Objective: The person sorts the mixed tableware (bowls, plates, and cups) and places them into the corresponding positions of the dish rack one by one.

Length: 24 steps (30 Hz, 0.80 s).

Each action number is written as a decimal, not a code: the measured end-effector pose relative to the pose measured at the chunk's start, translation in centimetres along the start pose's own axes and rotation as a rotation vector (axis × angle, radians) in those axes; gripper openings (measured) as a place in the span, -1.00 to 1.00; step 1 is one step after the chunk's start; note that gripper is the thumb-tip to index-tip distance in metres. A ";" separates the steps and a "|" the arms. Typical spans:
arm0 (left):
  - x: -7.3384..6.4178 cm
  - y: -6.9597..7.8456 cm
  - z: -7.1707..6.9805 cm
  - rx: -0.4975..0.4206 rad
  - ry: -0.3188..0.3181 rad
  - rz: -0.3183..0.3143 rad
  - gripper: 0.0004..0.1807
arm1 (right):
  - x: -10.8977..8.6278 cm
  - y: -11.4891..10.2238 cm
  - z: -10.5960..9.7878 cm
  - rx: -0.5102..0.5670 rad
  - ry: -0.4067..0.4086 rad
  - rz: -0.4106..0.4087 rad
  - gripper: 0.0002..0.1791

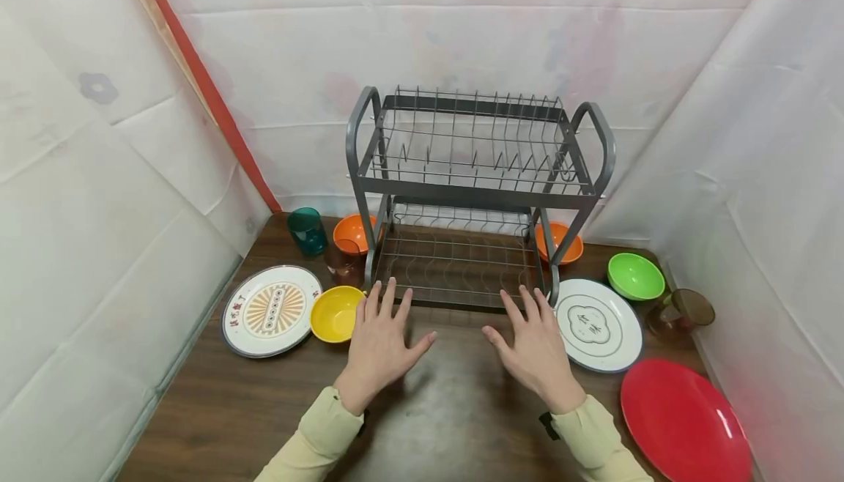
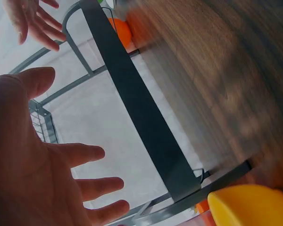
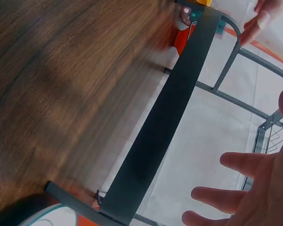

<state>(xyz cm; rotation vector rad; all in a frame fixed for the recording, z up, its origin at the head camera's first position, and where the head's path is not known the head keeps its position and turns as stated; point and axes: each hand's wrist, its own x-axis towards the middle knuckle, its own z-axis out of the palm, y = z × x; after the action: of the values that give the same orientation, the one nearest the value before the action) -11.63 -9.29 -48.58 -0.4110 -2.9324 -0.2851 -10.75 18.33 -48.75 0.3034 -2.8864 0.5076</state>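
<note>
Both hands hover over the table in front of a two-tier dark grey dish rack, palms down and fingers spread. The left hand is nearest the yellow bowl, with its fingertips by the rack's front left corner. Nothing lies in its grasp in the left wrist view. My right hand mirrors it, beside the white plate with a dark emblem and also holding nothing. The rack's wire tiers carry no dishes.
Left of the rack are a patterned white plate, a teal cup, a brown transparent cup and an orange bowl. To the right stand another orange bowl, a green bowl, a brown mug and a red plate.
</note>
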 end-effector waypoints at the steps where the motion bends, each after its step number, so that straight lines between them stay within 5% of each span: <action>1: 0.0 0.0 0.1 -0.006 0.002 0.002 -0.04 | -0.1 0.1 -0.1 0.010 -0.005 0.003 -0.14; 10: 0.1 0.2 0.7 -0.124 0.016 -0.001 -0.19 | -0.9 1.1 0.0 0.177 -0.023 0.081 -0.31; 20: -0.8 -1.1 1.0 -0.398 -0.018 -0.187 -0.37 | -1.9 2.0 0.9 0.320 0.103 0.148 -0.67; 24: -1.0 -1.7 1.0 -0.492 -0.030 -0.246 -0.43 | -2.4 2.4 1.4 0.421 0.081 0.218 -0.78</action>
<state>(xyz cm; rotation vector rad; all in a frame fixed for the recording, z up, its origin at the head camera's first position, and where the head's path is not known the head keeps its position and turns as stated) -11.28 -10.92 -49.99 -0.1077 -2.9148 -1.0504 -9.18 20.43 -51.36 0.0229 -2.7244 1.1400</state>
